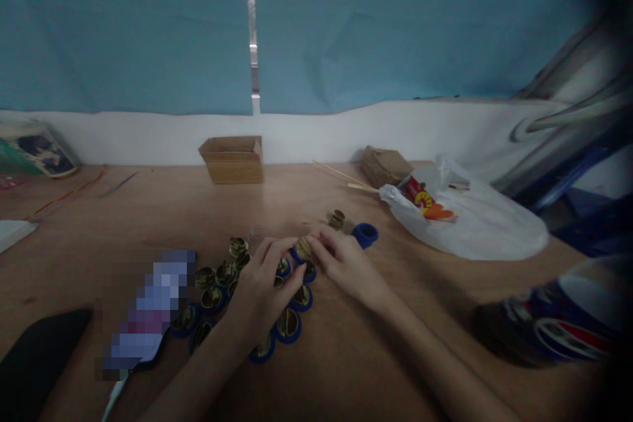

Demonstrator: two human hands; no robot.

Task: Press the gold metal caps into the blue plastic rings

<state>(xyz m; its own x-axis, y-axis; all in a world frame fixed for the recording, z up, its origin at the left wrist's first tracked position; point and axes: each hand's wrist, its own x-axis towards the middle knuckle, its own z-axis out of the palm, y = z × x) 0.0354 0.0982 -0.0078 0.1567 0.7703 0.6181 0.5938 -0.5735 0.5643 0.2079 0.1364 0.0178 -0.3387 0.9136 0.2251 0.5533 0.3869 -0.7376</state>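
Note:
Between my hands, a small round gold-coloured piece with a blue rim point(301, 250) is held just above the table. My left hand point(258, 287) grips its left side, thumb curled below. My right hand point(347, 265) pinches it from the right. Below and around my left hand lie several similar gold pieces, some in blue rings point(288, 325), others without blue point(239, 246); my left hand and forearm partly cover them. Beyond my right hand are a loose gold piece point(337, 219) and a blue ring-shaped part point(364, 235).
A phone point(148, 313) with a white cable lies left, beside a black object point(47, 359). An open cardboard box point(237, 168) and brown paper package point(386, 166) stand along the wall. To the right are a white plastic bag point(487, 227) and a blue-labelled bottle point(554, 323).

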